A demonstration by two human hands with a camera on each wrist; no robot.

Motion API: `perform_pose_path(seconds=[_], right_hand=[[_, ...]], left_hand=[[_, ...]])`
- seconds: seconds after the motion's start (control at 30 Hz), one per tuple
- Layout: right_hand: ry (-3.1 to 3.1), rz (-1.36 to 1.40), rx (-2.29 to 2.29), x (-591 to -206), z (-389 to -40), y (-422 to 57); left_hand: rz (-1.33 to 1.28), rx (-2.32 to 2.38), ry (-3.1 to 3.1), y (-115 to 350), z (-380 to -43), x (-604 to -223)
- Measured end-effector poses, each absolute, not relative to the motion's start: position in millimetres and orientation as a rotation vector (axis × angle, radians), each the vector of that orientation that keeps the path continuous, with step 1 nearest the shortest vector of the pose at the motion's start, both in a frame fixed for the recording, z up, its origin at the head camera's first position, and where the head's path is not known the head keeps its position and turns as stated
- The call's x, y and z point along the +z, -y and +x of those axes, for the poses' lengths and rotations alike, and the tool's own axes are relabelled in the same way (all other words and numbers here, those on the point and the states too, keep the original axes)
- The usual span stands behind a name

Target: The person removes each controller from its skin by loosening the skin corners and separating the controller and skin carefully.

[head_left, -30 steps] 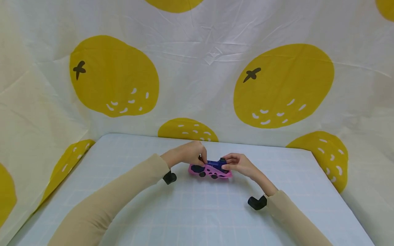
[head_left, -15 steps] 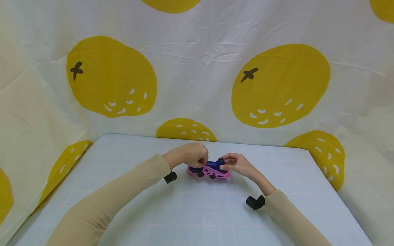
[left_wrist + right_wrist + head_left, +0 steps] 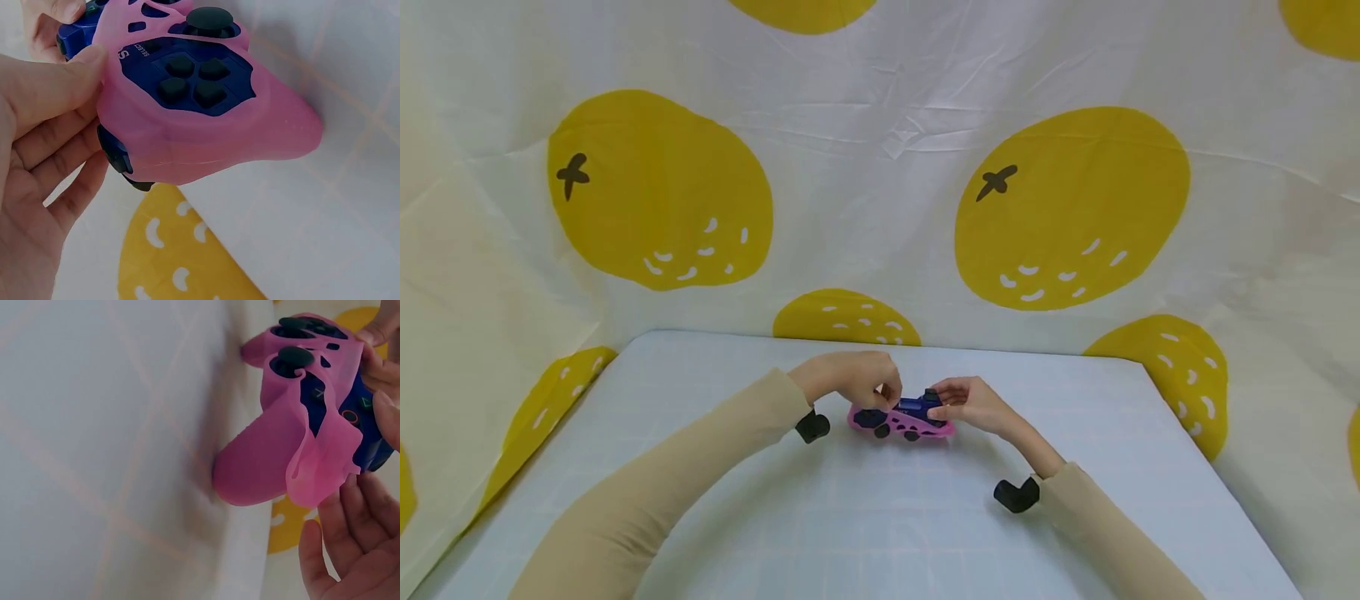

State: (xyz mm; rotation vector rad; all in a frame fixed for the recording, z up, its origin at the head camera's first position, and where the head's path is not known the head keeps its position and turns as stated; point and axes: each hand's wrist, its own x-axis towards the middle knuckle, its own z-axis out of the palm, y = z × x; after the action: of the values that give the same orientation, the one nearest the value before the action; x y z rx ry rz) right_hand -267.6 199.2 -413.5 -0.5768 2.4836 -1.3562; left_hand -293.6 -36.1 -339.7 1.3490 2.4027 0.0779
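A dark blue game controller (image 3: 917,407) is held just over or on the table, partly inside a pink silicone cover (image 3: 187,150). In the left wrist view the cover surrounds the directional pad and the left grip. The right wrist view shows its right side loose and folded, with blue buttons bare. My left hand (image 3: 861,377) pinches the cover's top edge, thumb on the face and fingers behind. With my right hand (image 3: 976,406) I hold the controller's right end, thumb on the bare blue face beside the buttons; its fingers reach underneath.
The pale checked table (image 3: 850,517) extends around the hands. A white cloth with yellow fruit shapes (image 3: 662,192) hangs behind and at the sides. Black wrist mounts (image 3: 1017,495) stick out below both sleeves.
The head view has turned slightly right. My left fingers curled in and shifted a little along the cover's top edge. My right hand keeps its hold on the controller.
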Motion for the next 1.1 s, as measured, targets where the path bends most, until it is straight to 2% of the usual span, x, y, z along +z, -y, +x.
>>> perform_pose_path(seconds=[0.77,1.1], right_hand=[[-2.494,-0.623,-1.251,-412,-268,-198],[-2.501,-0.673,-1.201,-406,-270,-195]], left_hand=[[1.338,0.493,-2.082,42,-316,-354],[1.316,0.383,-2.121,39,-321,-350]])
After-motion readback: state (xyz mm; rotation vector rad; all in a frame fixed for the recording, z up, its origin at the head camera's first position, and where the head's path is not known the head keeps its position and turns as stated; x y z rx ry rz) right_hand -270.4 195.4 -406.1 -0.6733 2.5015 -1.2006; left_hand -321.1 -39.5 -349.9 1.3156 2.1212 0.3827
